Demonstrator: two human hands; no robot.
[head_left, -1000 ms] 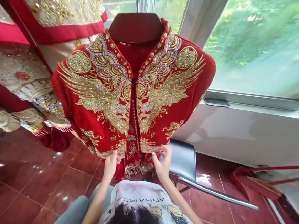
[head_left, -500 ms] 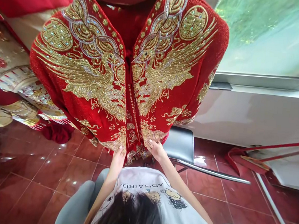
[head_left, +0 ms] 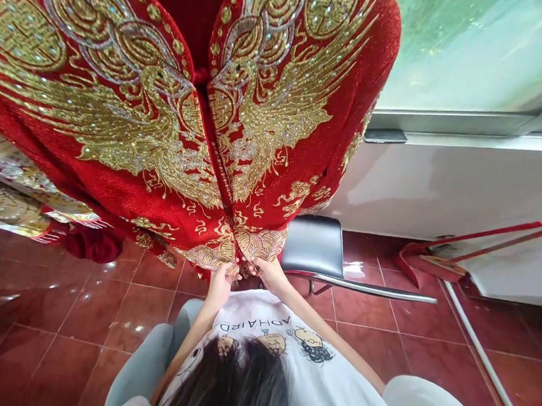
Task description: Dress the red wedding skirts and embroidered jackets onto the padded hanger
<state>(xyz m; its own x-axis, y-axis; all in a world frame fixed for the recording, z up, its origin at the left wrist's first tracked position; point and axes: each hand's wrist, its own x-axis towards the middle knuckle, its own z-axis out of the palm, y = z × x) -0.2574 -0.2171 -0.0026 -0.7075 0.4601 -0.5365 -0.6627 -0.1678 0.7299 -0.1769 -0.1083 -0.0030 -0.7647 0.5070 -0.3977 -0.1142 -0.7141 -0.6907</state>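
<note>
A red jacket [head_left: 126, 191] with gold and silver bird embroidery hangs upright in front of me. My left hand [head_left: 221, 282] pinches the lower front corner of the panel on the left. The matching corner of the other panel is gripped by my right hand [head_left: 267, 271]. Both hands are close together at the hem, and the two front edges nearly meet there. Higher up, the front parts into a V at the collar. My fingertips are partly hidden by the cloth.
Behind the hem stands a black chair [head_left: 317, 247] with a metal edge. Other embroidered garments [head_left: 32, 197] hang at the left. A window [head_left: 474, 56] with a sill is at upper right. A red dustpan [head_left: 435, 266] and a pale pole [head_left: 488, 358] rest on the tiled floor [head_left: 153, 275].
My hands have drawn the two front corners together, narrowing the gap between the panels. The jacket now appears larger and nearer, shifted up and left in view.
</note>
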